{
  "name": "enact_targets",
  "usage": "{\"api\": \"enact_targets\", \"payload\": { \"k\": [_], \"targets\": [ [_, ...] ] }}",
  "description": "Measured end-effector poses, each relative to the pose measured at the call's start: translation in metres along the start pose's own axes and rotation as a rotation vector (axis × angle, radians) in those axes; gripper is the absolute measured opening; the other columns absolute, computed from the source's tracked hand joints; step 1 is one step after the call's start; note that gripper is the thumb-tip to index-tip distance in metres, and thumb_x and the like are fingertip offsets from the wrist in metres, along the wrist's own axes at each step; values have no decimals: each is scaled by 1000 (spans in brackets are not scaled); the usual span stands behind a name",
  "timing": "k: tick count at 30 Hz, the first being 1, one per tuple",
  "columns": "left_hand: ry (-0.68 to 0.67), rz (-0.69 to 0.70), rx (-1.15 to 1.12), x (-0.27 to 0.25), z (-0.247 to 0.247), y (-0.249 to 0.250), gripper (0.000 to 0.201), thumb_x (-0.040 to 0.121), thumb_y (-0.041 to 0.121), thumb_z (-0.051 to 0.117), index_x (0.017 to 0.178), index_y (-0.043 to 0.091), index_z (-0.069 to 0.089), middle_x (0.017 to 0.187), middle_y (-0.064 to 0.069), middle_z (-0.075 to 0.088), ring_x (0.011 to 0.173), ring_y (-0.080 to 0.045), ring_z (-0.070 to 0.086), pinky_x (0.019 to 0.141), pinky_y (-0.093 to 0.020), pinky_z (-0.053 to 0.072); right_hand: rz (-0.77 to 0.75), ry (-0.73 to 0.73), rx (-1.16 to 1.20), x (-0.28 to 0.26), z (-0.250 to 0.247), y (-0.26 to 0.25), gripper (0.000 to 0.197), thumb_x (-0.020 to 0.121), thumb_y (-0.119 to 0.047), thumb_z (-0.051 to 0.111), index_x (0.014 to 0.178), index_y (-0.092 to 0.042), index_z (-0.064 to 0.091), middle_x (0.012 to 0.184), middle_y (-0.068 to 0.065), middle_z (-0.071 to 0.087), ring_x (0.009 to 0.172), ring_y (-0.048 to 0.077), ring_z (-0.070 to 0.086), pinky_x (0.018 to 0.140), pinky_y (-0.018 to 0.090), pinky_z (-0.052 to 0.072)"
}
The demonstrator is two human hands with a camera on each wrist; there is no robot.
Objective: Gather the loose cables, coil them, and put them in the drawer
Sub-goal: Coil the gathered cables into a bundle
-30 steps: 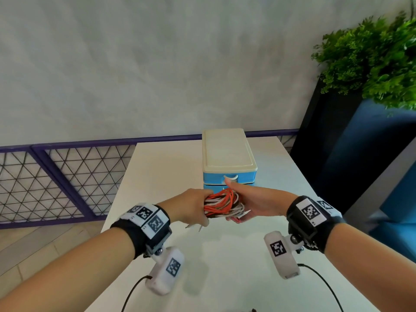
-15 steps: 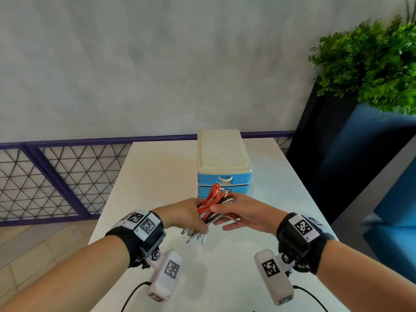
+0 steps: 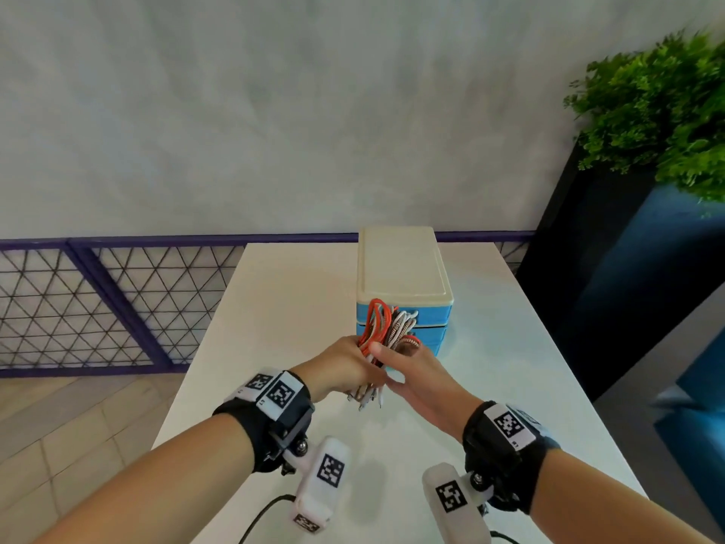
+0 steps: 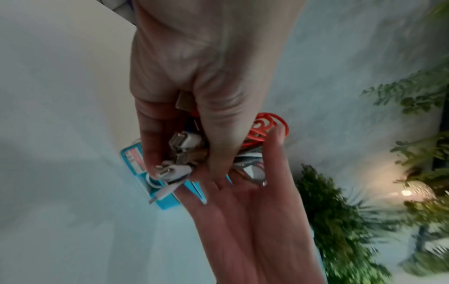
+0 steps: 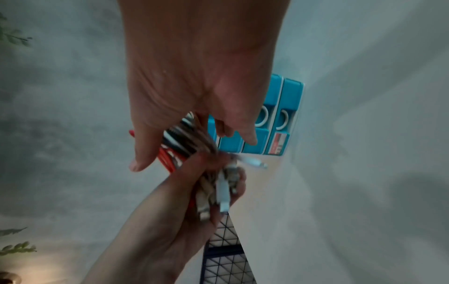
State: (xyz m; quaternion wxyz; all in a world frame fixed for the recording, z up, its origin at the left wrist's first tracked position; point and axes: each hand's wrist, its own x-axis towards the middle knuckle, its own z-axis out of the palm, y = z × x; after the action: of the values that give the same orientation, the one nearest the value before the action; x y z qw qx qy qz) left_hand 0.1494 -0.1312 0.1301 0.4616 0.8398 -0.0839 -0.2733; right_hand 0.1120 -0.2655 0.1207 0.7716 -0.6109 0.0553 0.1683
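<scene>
A bundle of coiled cables (image 3: 386, 331), orange, white and braided, stands upright just in front of the blue drawer unit (image 3: 435, 314) with its cream lid. My left hand (image 3: 353, 359) grips the bundle's lower part, and the plugs (image 4: 184, 146) hang out below its fingers. My right hand (image 3: 412, 367) holds the bundle from the right, thumb on the near side and fingers behind it (image 5: 179, 146). In the right wrist view the drawer fronts (image 5: 277, 115) with their white handles look pushed in.
The drawer unit stands on a white table (image 3: 294, 308). A purple railing with wire mesh (image 3: 98, 308) runs along the left and behind. A green plant (image 3: 659, 111) in a dark planter stands at the right, close to the table's right edge.
The bundle has turned from lying sideways to standing upright, its loops now in front of the drawer fronts. My right hand went from flat over the cables to holding them between thumb and fingers.
</scene>
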Motion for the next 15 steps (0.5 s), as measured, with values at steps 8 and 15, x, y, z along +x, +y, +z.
{"api": "enact_targets", "payload": {
  "k": [8,15],
  "targets": [
    [246,213,183,20,46,-1,37,79,17,63,115,25,58,97,6,66,92,-10,63,80,-24,51,-19,433,46,22,3,10,30,70,-20,82,97,-16,71,91,8,76,91,23,72,88,47,56],
    [-143,128,72,18,29,17,47,74,14,73,117,15,53,86,3,63,74,-10,58,63,-21,47,-108,567,39,22,-6,-7,20,74,-4,75,92,-9,71,82,11,73,77,24,72,71,37,59]
  ]
}}
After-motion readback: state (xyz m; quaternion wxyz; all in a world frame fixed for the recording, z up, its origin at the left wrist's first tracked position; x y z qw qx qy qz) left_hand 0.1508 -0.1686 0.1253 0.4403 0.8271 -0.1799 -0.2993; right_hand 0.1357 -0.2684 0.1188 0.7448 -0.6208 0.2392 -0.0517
